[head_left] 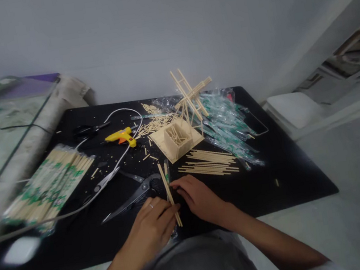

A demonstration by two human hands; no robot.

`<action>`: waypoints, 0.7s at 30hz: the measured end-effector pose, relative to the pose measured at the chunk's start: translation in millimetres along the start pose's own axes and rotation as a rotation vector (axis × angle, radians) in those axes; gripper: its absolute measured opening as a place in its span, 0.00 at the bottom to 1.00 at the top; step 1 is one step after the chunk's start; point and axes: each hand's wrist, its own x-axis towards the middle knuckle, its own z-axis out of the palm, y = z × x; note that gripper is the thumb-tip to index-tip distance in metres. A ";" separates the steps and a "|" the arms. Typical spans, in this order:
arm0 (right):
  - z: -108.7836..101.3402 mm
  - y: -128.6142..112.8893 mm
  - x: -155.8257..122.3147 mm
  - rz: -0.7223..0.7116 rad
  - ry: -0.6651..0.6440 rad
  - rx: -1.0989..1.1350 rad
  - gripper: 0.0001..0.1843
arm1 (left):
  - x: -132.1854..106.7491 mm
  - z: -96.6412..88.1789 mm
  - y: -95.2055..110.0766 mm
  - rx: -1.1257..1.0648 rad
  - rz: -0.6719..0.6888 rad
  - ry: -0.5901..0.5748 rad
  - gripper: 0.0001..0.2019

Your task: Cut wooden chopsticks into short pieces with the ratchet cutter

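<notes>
My left hand [151,229] is closed in a pinch on a pair of bamboo chopsticks [168,191] that stand tilted over the black mat [289,168]. My right hand [198,197] is curled beside them, its fingertips touching the sticks near a clear wrapper. Just left of the hands lie large black scissors [135,196]. Behind the hands sits a small open box built of sticks [176,139], with a stick frame [190,95] rising behind it.
A row of loose sticks [209,162] lies right of the box, with a heap of clear green-printed wrappers [227,123] beyond. A yellow glue gun [121,137] with a white cord, grey pliers [104,184] and a pack of wrapped chopsticks [50,183] lie at left.
</notes>
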 end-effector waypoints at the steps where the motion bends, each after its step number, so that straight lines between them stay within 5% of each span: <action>1: 2.3 -0.6 0.9 -0.008 -0.001 -0.029 0.15 | -3.6 -1.2 -1.8 -0.002 -0.022 -0.004 0.13; 13: 8.6 -7.8 5.7 -0.011 -0.014 -0.278 0.04 | -15.5 -4.3 -7.1 -0.002 -0.168 -0.147 0.23; 21: 10.8 -14.9 0.4 0.245 0.017 -0.208 0.18 | -31.7 -39.4 -19.1 -0.176 -0.141 0.097 0.11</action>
